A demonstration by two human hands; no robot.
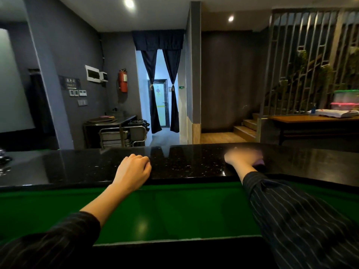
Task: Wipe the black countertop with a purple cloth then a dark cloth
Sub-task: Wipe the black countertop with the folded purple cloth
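The black speckled countertop (194, 164) runs across the view at mid height. My right hand (240, 157), blurred by motion, presses flat on a purple cloth (259, 162) at the counter's right of centre; only a small edge of the cloth shows under the hand. My left hand (134, 169) rests on the counter's near edge left of centre, fingers curled, with nothing in it. No dark cloth is in view.
A green surface (155, 210) lies below the counter on my side. Metal objects (3, 160) sit at the counter's far left. Beyond the counter are a steel cart (120, 133), a curtained doorway (159, 90), steps and a wooden table (310, 119) with lidded boxes.
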